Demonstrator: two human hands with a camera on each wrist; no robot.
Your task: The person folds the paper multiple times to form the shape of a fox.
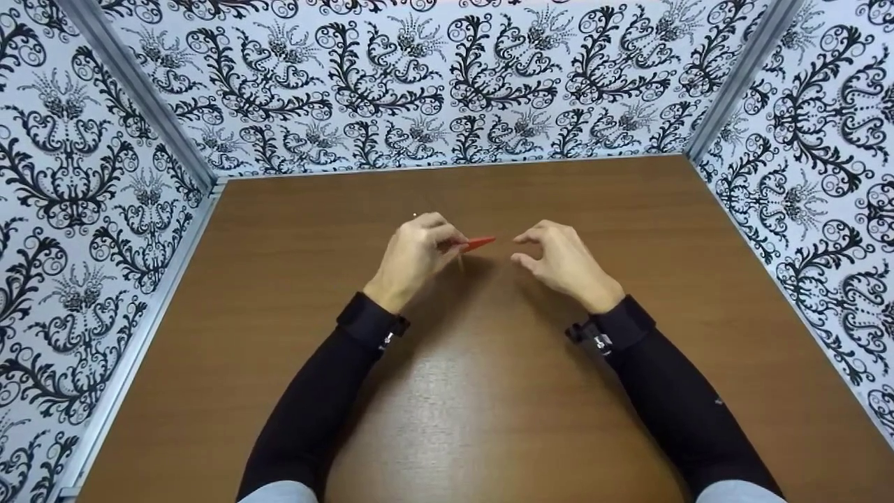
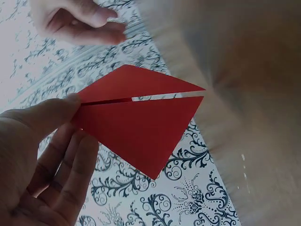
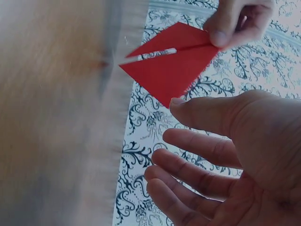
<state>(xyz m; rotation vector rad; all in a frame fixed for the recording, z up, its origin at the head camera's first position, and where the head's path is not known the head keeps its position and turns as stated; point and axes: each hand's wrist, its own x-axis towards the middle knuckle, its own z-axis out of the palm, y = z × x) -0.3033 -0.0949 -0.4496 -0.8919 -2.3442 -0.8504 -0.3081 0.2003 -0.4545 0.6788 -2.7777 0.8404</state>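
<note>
A piece of folded red paper (image 1: 480, 243) is held above the wooden table, edge-on in the head view. My left hand (image 1: 420, 253) pinches one corner of it between thumb and fingers. In the left wrist view the folded paper (image 2: 136, 127) spreads into two flaps with a narrow slit between them, through which the background shows. My right hand (image 1: 562, 262) is to the right of the paper, apart from it, fingers loosely bent and holding nothing. The right wrist view shows that hand (image 3: 221, 155) with thumb and fingers spread, the thumb tip overlapping the paper's lower corner.
The brown wooden table (image 1: 447, 405) reflects light near its front. Panels with black and white scroll patterns (image 1: 433, 84) stand behind it and at both sides. Metal posts (image 1: 740, 77) mark the back corners. Dark bands with small cameras (image 1: 374, 321) circle both wrists.
</note>
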